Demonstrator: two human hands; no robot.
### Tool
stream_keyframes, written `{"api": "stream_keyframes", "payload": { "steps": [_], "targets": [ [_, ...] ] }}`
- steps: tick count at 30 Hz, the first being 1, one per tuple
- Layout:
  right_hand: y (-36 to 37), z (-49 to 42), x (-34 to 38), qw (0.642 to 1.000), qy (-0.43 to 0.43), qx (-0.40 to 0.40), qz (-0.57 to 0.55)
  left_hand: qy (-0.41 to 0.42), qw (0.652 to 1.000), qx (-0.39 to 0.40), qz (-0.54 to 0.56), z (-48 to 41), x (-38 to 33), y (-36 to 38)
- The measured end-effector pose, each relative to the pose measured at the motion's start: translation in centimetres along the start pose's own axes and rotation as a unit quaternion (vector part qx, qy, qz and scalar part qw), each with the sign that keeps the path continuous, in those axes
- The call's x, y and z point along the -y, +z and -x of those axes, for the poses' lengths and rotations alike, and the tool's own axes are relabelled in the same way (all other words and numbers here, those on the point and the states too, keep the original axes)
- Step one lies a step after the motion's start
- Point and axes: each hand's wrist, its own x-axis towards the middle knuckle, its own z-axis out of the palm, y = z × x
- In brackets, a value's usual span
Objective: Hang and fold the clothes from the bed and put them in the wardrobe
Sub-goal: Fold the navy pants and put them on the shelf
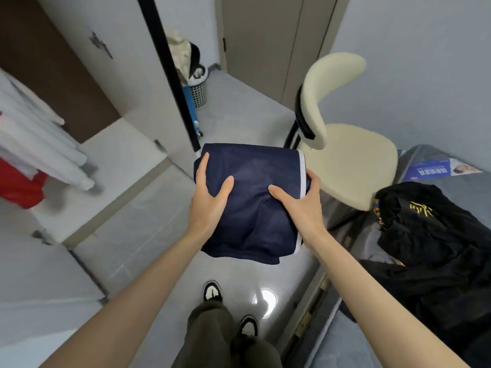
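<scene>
We see the folded navy garment [252,208] flat in the air between both hands. We think this keeps its folds together on the way to the wardrobe [127,166]. The left hand [210,200] grips the left edge, thumb on top. The right hand [300,208] clamps the white-trimmed edge, fingers curled around it. Beyond the right hand, black clothes [430,235] lie on the bed [473,187].

Home bedroom, bed [438,160] with clothes [435,235], open wardrobe [66,83], cream chair [350,155]
</scene>
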Motion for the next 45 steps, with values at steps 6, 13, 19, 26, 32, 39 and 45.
{"api": "stream_keyframes", "payload": {
  "steps": [6, 13, 19, 26, 32, 39, 45],
  "targets": [
    [9.5, 0.9, 8.1, 0.993, -0.052, 0.109, -0.008, 0.042, 0.994, -0.100, 0.019, -0.7, -5.5, -11.1],
    [22.3, 2.1, 19.8, 0.966, -0.123, 0.224, -0.039, 0.094, 0.971, -0.218, 0.030, -2.6, -13.3, -25.5],
    [33.5, 3.4, 31.1, 0.936, -0.188, 0.286, -0.078, 0.166, 0.943, -0.289, 0.016, -6.1, -21.5, -37.7],
    [44.1, 3.2, 44.8, 0.913, -0.255, 0.300, -0.108, 0.247, 0.911, -0.330, -0.014, -12.6, -32.2, -50.3],
    [51.6, 1.6, 55.3, 0.896, -0.316, 0.287, -0.123, 0.291, 0.890, -0.351, -0.002, -18.0, -40.0, -57.6],
    [60.3, -2.6, 64.2, 0.868, -0.364, 0.304, -0.146, 0.329, 0.860, -0.390, -0.013, -25.3, -45.6, -64.5],
    [68.7, -8.6, 70.7, 0.847, -0.389, 0.330, -0.151, 0.351, 0.834, -0.425, -0.034, -33.3, -49.1, -69.8]
  ]
}}
